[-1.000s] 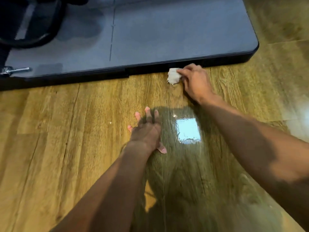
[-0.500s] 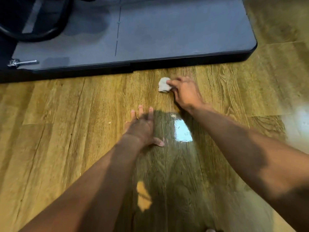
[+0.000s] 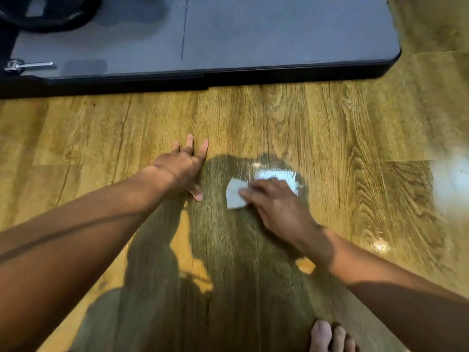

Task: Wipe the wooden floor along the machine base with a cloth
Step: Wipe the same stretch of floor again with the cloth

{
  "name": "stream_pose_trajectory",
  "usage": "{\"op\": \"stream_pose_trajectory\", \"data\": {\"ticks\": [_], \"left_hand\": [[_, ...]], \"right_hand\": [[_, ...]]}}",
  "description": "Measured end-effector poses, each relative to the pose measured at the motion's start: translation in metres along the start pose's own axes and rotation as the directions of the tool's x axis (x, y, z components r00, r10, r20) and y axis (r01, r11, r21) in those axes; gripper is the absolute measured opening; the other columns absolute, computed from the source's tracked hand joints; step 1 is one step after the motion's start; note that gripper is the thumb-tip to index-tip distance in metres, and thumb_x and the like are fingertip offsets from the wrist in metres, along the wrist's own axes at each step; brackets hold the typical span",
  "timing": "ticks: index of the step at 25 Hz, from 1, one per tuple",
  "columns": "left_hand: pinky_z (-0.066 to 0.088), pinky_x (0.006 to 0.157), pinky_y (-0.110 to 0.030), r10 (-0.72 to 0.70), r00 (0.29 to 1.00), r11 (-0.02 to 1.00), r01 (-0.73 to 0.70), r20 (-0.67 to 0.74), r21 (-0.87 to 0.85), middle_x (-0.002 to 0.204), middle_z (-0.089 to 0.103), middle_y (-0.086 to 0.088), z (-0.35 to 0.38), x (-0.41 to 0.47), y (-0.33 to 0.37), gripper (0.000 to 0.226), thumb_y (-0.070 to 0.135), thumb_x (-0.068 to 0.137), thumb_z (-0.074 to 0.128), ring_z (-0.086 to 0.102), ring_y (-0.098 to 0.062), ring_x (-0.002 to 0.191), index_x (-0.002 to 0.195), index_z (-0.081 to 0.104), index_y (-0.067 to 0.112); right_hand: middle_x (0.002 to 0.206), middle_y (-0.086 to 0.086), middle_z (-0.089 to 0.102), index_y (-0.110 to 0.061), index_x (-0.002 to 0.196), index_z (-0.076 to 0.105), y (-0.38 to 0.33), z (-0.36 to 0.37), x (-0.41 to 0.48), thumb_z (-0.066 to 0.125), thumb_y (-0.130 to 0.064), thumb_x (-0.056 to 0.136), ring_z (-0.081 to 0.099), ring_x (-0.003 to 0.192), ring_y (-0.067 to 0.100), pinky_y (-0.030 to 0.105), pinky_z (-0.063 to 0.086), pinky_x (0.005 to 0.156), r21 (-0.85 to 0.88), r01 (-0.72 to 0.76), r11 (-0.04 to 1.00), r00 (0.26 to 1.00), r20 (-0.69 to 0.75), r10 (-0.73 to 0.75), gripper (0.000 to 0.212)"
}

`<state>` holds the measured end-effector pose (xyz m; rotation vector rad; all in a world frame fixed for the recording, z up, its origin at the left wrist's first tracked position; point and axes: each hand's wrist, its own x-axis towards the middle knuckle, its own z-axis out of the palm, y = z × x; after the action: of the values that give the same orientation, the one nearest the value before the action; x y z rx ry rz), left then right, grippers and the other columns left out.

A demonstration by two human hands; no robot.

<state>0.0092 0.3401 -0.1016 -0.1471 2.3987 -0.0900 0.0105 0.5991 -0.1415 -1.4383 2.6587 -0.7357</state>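
A small white cloth (image 3: 234, 194) lies on the wooden floor (image 3: 279, 118) in the middle of the head view. My right hand (image 3: 276, 207) holds it with curled fingers and presses it down, well away from the machine base. The grey machine base (image 3: 279, 34) with its black edge spans the top of the view. My left hand (image 3: 182, 168) rests flat on the floor to the left of the cloth, fingers spread and straight.
A metal lever (image 3: 28, 65) and a black curved part (image 3: 48, 19) sit at the base's left end. Toes of a bare foot (image 3: 330, 336) show at the bottom edge. Bright glare patches mark the floor at the right.
My right hand has dragged the cloth back from the base's edge toward me across the floor. My left hand stays flat on the floor.
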Motion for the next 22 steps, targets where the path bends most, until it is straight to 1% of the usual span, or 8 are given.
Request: {"op": "stream_pose_trajectory", "data": {"ticks": [3, 7, 9, 14, 16, 19, 20, 22], "left_hand": [[0.024, 0.11, -0.053, 0.032, 0.999, 0.999, -0.032, 0.015, 0.027, 0.153, -0.022, -0.02, 0.003, 0.004, -0.002, 0.14, 0.061, 0.055, 0.077, 0.001, -0.05, 0.14, 0.147, -0.022, 0.023], [0.026, 0.109, -0.053, 0.086, 0.996, 0.994, -0.085, -0.014, 0.068, 0.156, -0.018, -0.016, 0.003, -0.004, -0.013, 0.134, 0.064, 0.059, 0.076, 0.002, -0.044, 0.143, 0.149, -0.016, 0.026], [0.026, 0.11, -0.052, 0.023, 1.0, 0.995, -0.024, 0.005, 0.094, 0.157, -0.012, -0.018, 0.009, -0.016, -0.022, 0.133, 0.06, 0.061, 0.077, 0.004, -0.041, 0.144, 0.149, -0.016, 0.025], [0.036, 0.102, -0.052, -0.048, 0.999, 0.999, 0.048, 0.005, 0.003, 0.157, -0.009, -0.019, 0.022, -0.036, -0.042, 0.131, 0.066, 0.062, 0.075, 0.013, -0.043, 0.142, 0.149, -0.015, 0.03], [0.033, 0.104, -0.054, -0.051, 0.999, 0.999, 0.051, -0.003, 0.002, 0.157, -0.014, -0.017, 0.022, -0.038, -0.045, 0.133, 0.065, 0.06, 0.076, 0.007, -0.041, 0.143, 0.149, -0.016, 0.031], [0.026, 0.109, -0.056, -0.104, 0.994, 0.994, 0.105, 0.037, -0.019, 0.155, -0.02, -0.02, 0.017, -0.034, -0.043, 0.142, 0.066, 0.054, 0.077, -0.001, -0.045, 0.142, 0.148, -0.022, 0.028], [0.025, 0.109, -0.056, -0.107, 0.992, 0.994, 0.109, 0.062, -0.025, 0.154, -0.021, -0.023, 0.016, -0.031, -0.043, 0.144, 0.066, 0.053, 0.078, -0.002, -0.047, 0.142, 0.147, -0.023, 0.026], [0.025, 0.109, -0.055, -0.096, 0.992, 0.995, 0.099, 0.087, -0.026, 0.152, -0.02, -0.027, 0.017, -0.025, -0.044, 0.147, 0.065, 0.051, 0.079, -0.001, -0.051, 0.14, 0.147, -0.024, 0.022]], "right_hand": [[0.112, 0.012, 0.066, -0.015, 0.117, 0.065, 0.0, -0.003, -0.006, 0.067, -0.009, 0.082, 0.061, 0.092, 0.029, 0.039, 0.049, 0.079, 0.004, 0.187, 0.982, 0.978, 0.093, -0.187, 0.035], [0.115, 0.014, 0.065, -0.012, 0.117, 0.065, 0.015, -0.011, 0.049, 0.063, -0.009, 0.089, 0.061, 0.095, 0.03, 0.046, 0.052, 0.083, -0.006, -0.102, 0.995, 0.995, 0.002, 0.102, 0.029], [0.111, 0.015, 0.066, -0.011, 0.115, 0.067, -0.003, -0.001, 0.021, 0.068, -0.005, 0.084, 0.062, 0.092, 0.032, 0.046, 0.052, 0.082, 0.037, -0.138, 0.99, 0.989, -0.047, 0.14, 0.032], [0.109, 0.01, 0.068, -0.015, 0.114, 0.067, -0.033, 0.006, -0.042, 0.069, -0.007, 0.077, 0.061, 0.091, 0.028, 0.04, 0.054, 0.075, 0.082, 0.291, 0.953, 0.948, 0.109, -0.299, 0.038], [0.111, 0.012, 0.068, -0.014, 0.114, 0.068, -0.02, 0.003, 0.0, 0.07, -0.005, 0.077, 0.063, 0.093, 0.031, 0.041, 0.052, 0.079, 0.004, 0.236, 0.972, 0.965, 0.112, -0.235, 0.037], [0.109, 0.013, 0.068, -0.014, 0.111, 0.069, -0.023, 0.007, 0.032, 0.074, -0.003, 0.074, 0.062, 0.094, 0.033, 0.044, 0.052, 0.08, -0.026, -0.019, 0.999, 0.999, -0.029, 0.018, 0.039], [0.109, 0.01, 0.068, -0.017, 0.11, 0.069, -0.034, 0.013, 0.024, 0.071, -0.009, 0.077, 0.061, 0.095, 0.03, 0.042, 0.053, 0.077, -0.012, -0.013, 1.0, 0.999, -0.039, 0.013, 0.034], [0.111, 0.004, 0.067, -0.022, 0.111, 0.067, -0.058, 0.022, -0.004, 0.055, -0.021, 0.084, 0.054, 0.1, 0.022, 0.036, 0.052, 0.076, 0.042, 0.204, 0.978, 0.978, 0.041, -0.205, 0.029]]}}
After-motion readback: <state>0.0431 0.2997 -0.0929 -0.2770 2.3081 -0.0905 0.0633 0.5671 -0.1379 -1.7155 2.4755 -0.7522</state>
